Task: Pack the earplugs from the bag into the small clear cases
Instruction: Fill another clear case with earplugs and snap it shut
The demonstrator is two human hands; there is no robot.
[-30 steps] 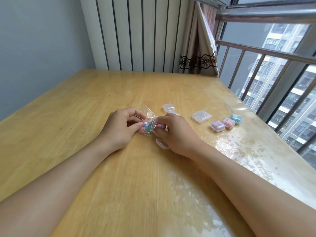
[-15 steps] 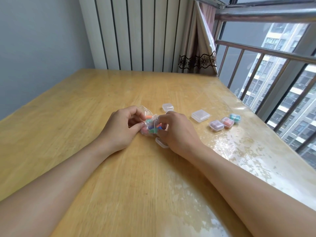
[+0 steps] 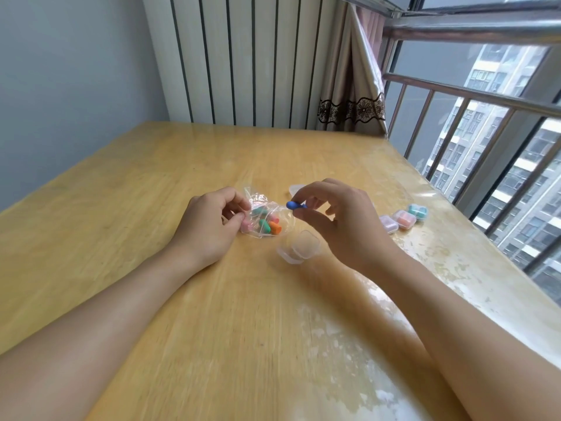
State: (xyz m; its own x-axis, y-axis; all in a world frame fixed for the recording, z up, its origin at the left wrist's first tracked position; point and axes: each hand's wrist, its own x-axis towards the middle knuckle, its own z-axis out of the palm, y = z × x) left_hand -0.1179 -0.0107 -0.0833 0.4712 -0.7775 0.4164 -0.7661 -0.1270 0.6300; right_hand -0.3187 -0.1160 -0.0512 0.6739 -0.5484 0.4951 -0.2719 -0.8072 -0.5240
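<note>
On the wooden table (image 3: 151,208), nearest the person, an open clear case (image 3: 299,247) lies with its lid tipped back, just below the right hand (image 3: 340,220). That hand hovers above it, thumb and forefinger pinching a blue earplug (image 3: 295,205) just beside the mouth of the bag, the other fingers loosely curled. To the left, the left hand (image 3: 209,226) rests on the table and pinches the edge of the clear plastic bag (image 3: 264,218), which lies flat with pink, green and orange earplugs (image 3: 268,226) inside. Further right sit three closed cases in a row: a pale pink-filled case (image 3: 388,223), an orange-pink-filled case (image 3: 404,219) and a teal-filled case (image 3: 418,212). Behind the right hand, another clear case (image 3: 296,188) is partly hidden.
</note>
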